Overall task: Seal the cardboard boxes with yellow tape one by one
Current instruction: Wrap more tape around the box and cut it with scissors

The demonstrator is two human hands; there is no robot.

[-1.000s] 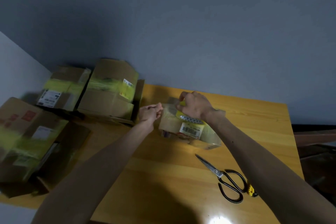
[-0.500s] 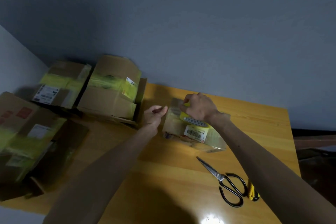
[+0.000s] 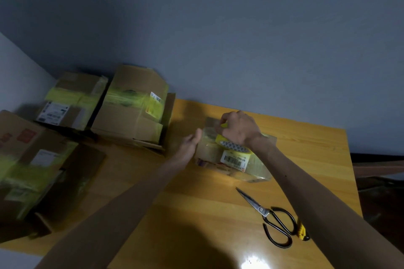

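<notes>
A small cardboard box (image 3: 209, 153), glossy with wrapping and bearing a white barcode label (image 3: 233, 159), sits on the middle of the yellow wooden table (image 3: 306, 159). The right hand (image 3: 238, 130) lies on top of it with its fingers curled down at the far edge, gripping the yellow tape (image 3: 219, 138), which shows under the palm beside a grey patterned strip; I cannot tell whether this is the roll or a loose length. The left hand (image 3: 190, 145) is at the box's left side, its fingers fairly straight and relaxed, holding nothing; whether the palm touches the box is unclear.

A second ago the left hand was closed in a pinch at the box's upper left corner; half a second ago it had loosened into a slack curl; now it has opened and dropped lower along the side. The right hand has kept its place on top, and the box has not shifted on the table.

Black-handled steel scissors (image 3: 269, 214) lie shut on the near right of the table, with a yellow-and-black utility knife (image 3: 302, 230) just beside the handles; neither has moved. On the left stand three larger cardboard boxes already banded in yellow: one at the back left (image 3: 72, 102), one just beside it (image 3: 133, 113), and one nearest the camera (image 3: 32, 166).
</notes>
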